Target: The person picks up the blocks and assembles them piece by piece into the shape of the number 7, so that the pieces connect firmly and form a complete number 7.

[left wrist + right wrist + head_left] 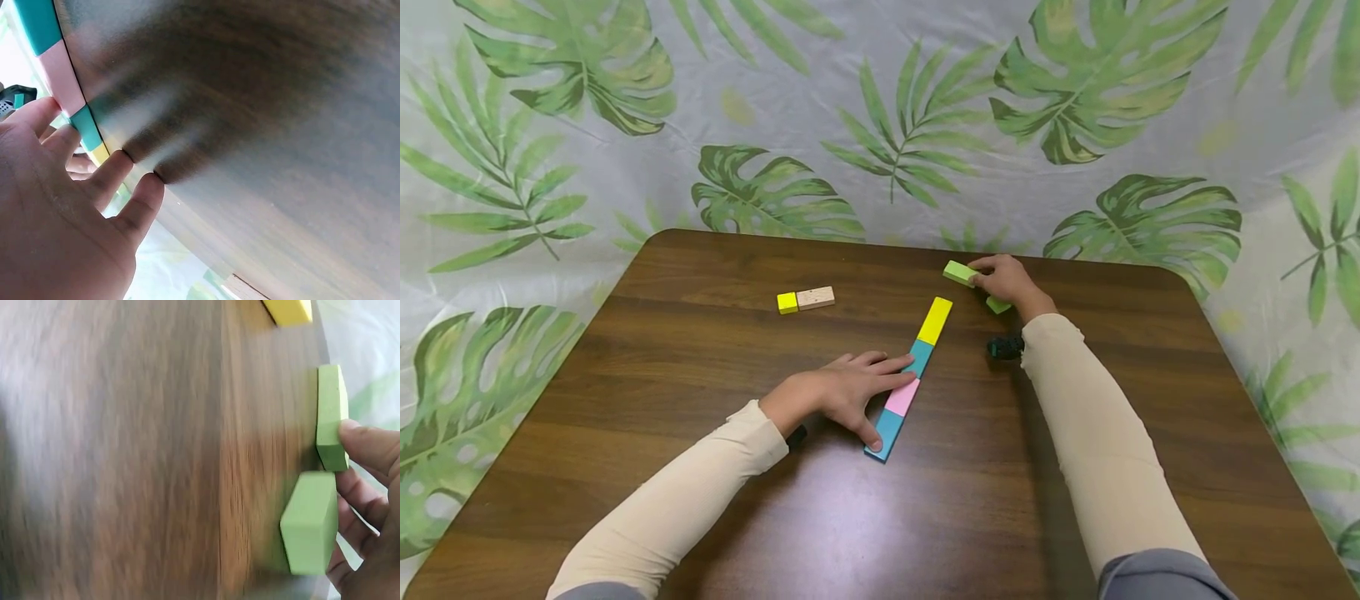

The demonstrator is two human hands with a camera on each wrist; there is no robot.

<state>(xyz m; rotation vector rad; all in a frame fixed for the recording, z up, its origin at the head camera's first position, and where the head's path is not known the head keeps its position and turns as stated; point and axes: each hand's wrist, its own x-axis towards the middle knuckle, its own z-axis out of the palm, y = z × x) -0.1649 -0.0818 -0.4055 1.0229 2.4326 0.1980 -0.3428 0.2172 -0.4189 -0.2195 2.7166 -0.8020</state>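
A straight row of flat blocks lies on the table: a yellow block [936,321] at the far end, a teal block [919,357], a pink block [902,397], then another teal block [887,429] nearest me. My left hand [850,390] spreads along its left side, thumb on the near teal block and fingertips at the middle blocks. Beyond the row's far end, my right hand [1006,279] pinches a light green block [330,412] between thumb and fingers. A second green block [309,522] lies close beside that one, partly covered by the hand in the head view.
Left of the row, toward the back, a small bright yellow block [787,303] sits end to end with a plain wooden block [816,297]. The brown table [715,358] ends at a leaf-patterned cloth [925,100] behind it.
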